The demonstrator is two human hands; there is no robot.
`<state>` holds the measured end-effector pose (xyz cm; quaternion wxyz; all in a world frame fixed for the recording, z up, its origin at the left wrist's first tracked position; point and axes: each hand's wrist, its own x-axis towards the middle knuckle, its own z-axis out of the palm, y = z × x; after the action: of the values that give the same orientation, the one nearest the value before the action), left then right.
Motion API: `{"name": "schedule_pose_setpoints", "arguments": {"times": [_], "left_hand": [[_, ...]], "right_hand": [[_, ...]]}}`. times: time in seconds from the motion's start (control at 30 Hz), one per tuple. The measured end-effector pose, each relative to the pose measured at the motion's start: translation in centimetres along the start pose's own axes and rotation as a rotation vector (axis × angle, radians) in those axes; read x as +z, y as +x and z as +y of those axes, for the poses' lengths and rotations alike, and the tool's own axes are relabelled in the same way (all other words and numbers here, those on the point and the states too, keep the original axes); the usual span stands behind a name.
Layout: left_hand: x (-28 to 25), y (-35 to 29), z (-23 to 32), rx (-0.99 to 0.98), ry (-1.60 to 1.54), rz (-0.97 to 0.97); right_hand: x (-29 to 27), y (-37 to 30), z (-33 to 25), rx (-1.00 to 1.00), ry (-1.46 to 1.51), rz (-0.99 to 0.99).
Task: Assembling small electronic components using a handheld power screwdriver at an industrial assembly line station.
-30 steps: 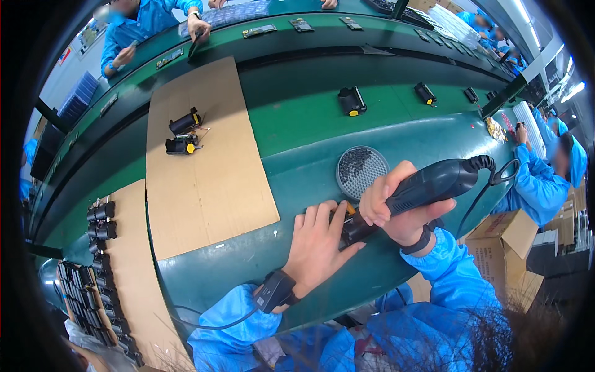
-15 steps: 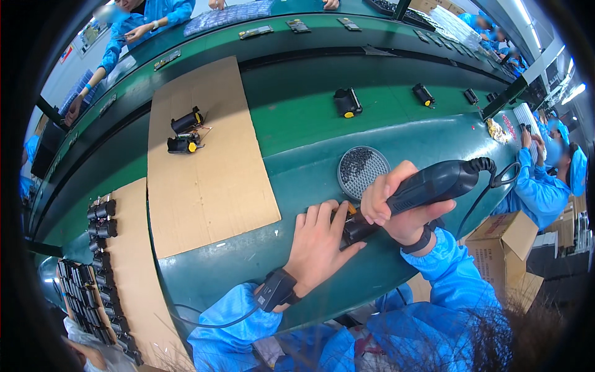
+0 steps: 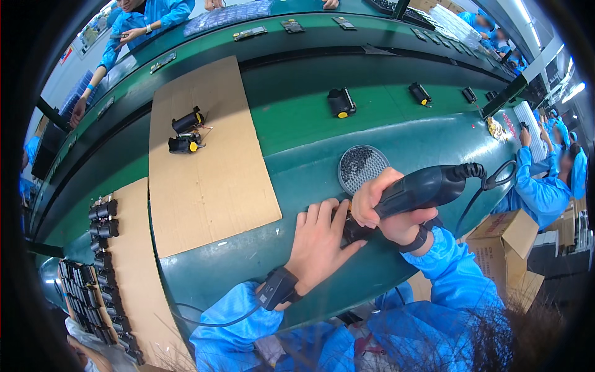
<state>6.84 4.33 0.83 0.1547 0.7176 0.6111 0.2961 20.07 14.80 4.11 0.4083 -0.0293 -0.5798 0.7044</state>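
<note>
A black corded electric screwdriver (image 3: 424, 191) is gripped in my right hand (image 3: 394, 218), tilted, with its cord end up to the right. Its tip is hidden behind my fingers, over a small black plastic part (image 3: 356, 232) on the green bench. My left hand (image 3: 319, 243) lies over the left side of that part, thumb and forefinger around it, holding it down. A little orange-yellow shows on the part between my hands. Just beyond my hands stands a round grey dish (image 3: 375, 178) with tiny black pieces, probably screws.
Two black parts with yellow ends (image 3: 184, 144) rest on a cardboard sheet (image 3: 217, 204). More black parts (image 3: 342, 102) sit on the green conveyor belt (image 3: 291, 118). Rows of black parts (image 3: 105, 273) stand at left. An open carton (image 3: 496, 248) is at right. Co-workers surround the line.
My right hand and the screwdriver have shifted slightly left and down toward the black part. Parts on the belt have drifted a little left. My left hand stays put.
</note>
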Motion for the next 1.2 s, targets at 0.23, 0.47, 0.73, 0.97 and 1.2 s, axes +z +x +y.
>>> {"name": "schedule_pose_setpoints", "arguments": {"times": [0.23, 0.47, 0.73, 0.97, 1.2], "left_hand": [[-0.5, 0.1, 0.0, 0.008, 0.022, 0.008], [-0.2, -0.4, -0.8, 0.013, -0.040, 0.030], [-2.9, -0.9, 0.9, 0.030, -0.194, 0.134], [-12.7, -5.3, -0.9, -0.288, 0.206, 0.075], [-10.3, -5.2, 0.3, -0.206, 0.228, -0.029]], "right_hand": [[0.0, 0.1, 0.1, -0.018, 0.032, -0.020], [-0.5, 0.6, 0.4, -0.087, 0.029, 0.102], [-4.8, 2.1, -5.9, -0.310, 0.215, 0.397], [-6.5, 1.0, -5.8, -0.303, 0.145, 0.409], [-6.4, 0.6, -5.2, -0.224, 0.135, 0.414]]}}
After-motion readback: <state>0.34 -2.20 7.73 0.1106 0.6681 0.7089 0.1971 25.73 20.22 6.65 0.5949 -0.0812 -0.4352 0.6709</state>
